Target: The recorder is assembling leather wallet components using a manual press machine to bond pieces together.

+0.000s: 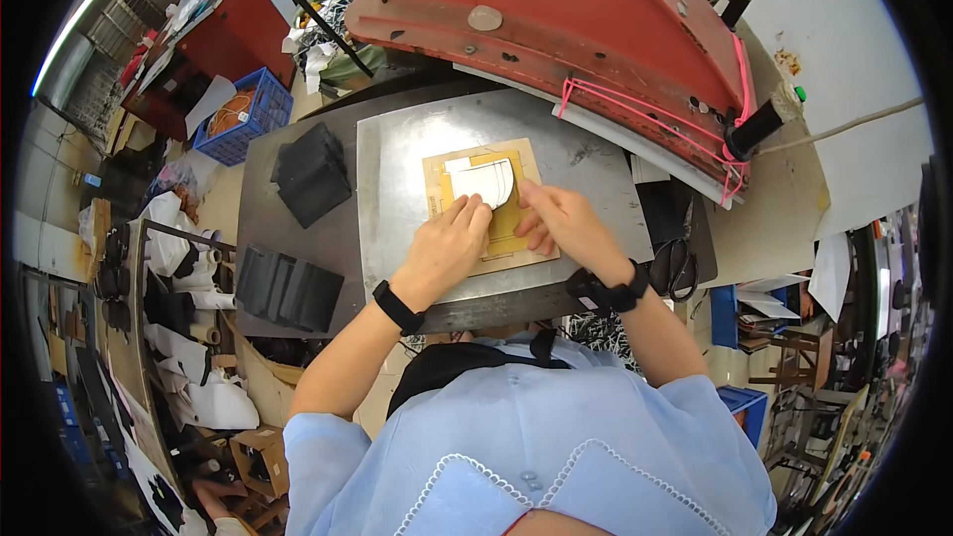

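A white flat cut piece (pixel 483 180) with a rounded right end and dark lines along it lies on a yellow-brown pattern board (pixel 496 251). My left hand (pixel 449 246) holds the piece down at its lower edge, fingers close together and tips on it. Just right of the piece, my right hand (pixel 564 223) is closed, its fingers curled over the board. Whatever those curled fingers hold, if anything, I cannot make out. Under the board is a shiny metal plate (pixel 392 208) on a dark table.
A big red machine arm (pixel 536 0) with pink cord spans the far side. Black stacked pieces (pixel 313 171) and another dark stack (pixel 288 290) lie on the left. Black-handled scissors (pixel 675 266) are at the right edge. A blue crate (pixel 248 119) stands far left.
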Motion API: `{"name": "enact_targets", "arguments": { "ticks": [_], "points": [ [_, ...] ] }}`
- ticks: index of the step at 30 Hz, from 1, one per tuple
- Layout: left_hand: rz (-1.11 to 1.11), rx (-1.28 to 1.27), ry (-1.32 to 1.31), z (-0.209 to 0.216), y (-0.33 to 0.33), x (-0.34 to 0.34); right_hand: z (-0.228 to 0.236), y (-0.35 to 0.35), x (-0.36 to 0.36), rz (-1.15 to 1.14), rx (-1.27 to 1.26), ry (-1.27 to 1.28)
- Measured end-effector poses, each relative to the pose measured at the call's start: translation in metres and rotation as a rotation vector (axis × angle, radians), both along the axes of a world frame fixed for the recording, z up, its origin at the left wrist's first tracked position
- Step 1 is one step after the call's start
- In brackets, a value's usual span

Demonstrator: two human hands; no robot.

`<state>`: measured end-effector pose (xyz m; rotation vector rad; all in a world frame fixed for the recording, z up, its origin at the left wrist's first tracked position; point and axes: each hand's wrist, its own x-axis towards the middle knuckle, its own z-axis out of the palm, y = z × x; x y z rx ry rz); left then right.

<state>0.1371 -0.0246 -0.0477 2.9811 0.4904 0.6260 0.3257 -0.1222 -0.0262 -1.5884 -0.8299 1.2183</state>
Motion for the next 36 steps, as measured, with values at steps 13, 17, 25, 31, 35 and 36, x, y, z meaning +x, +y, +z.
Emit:
{"name": "enact_targets", "arguments": {
  "ticks": [13,17,25,31,35,36],
  "points": [
    [0.082,-1.703,-0.603,0.029,0.006,-0.034,0.003,-0.01,-0.039,0.043,0.341,-0.16],
    [-0.008,-1.68,-0.605,0.034,-0.006,-0.031,0.001,-0.021,-0.042,-0.002,0.626,-0.678],
    [-0.247,-1.577,-0.189,0.056,-0.012,-0.047,-0.009,-0.052,-0.03,0.133,0.658,-0.517],
    [-0.254,-2.074,-0.437,0.054,-0.007,-0.05,0.007,-0.066,-0.023,0.251,0.724,-0.353],
    [0.086,-1.719,-0.693,0.045,0.002,-0.04,0.019,-0.102,-0.014,0.225,0.495,-0.5],
    [0.062,-1.653,-0.713,0.048,0.002,-0.038,0.019,-0.115,-0.01,0.19,0.396,-0.448]
  ]
}}
